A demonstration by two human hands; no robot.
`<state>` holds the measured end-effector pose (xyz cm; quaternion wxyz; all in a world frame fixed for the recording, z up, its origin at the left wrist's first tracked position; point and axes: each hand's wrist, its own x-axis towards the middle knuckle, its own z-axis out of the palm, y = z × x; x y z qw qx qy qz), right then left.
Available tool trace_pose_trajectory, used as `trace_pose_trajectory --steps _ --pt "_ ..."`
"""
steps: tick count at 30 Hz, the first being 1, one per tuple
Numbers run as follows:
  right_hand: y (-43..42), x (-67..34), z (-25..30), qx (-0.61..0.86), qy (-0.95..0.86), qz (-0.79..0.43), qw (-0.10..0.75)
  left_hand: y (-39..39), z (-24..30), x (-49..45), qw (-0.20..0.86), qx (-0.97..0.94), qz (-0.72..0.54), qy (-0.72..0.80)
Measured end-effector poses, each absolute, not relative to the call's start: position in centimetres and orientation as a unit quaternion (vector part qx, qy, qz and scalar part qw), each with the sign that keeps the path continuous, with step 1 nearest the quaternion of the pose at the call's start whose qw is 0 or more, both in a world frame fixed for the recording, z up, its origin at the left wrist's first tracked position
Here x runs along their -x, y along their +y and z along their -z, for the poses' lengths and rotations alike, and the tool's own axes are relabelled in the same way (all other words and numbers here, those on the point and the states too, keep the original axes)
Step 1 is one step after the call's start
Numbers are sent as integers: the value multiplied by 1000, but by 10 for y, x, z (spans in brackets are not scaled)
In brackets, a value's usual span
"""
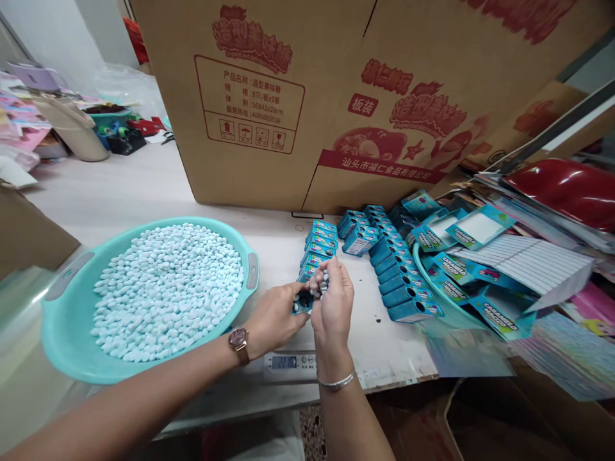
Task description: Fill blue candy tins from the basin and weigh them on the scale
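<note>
My left hand (276,315) is closed around a small blue box (302,303) held just above the table. My right hand (331,301) is cupped right beside it, its fingers closed on several pale blue candies (321,282) over the box's open end. A wristwatch sits on my left wrist and a silver bangle on my right. A turquoise basin (72,333) heaped with pale blue candies (166,288) lies to the left of my hands.
Rows of small blue boxes (398,275) lie right of my hands, with flat box blanks (473,227) and lined sheets beyond. A digital scale (288,362) sits below my wrists. A big printed carton (336,96) stands behind. Clutter fills the far left.
</note>
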<state>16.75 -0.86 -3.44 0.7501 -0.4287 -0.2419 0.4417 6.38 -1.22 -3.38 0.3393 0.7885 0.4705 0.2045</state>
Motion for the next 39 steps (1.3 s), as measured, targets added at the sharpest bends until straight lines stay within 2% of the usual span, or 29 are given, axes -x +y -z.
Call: trace_pose_trajectory --steps 13,32,39 --pt "-14 -172 28 422 -233 -446 754 -7 41 -69 369 -802 -246 400" --pt "-18 -172 32 429 -236 -431 758 -7 38 -69 356 -806 -211 423" --pt "-11 -186 29 367 -134 -504 770 -7 35 -65 341 -812 -189 434"
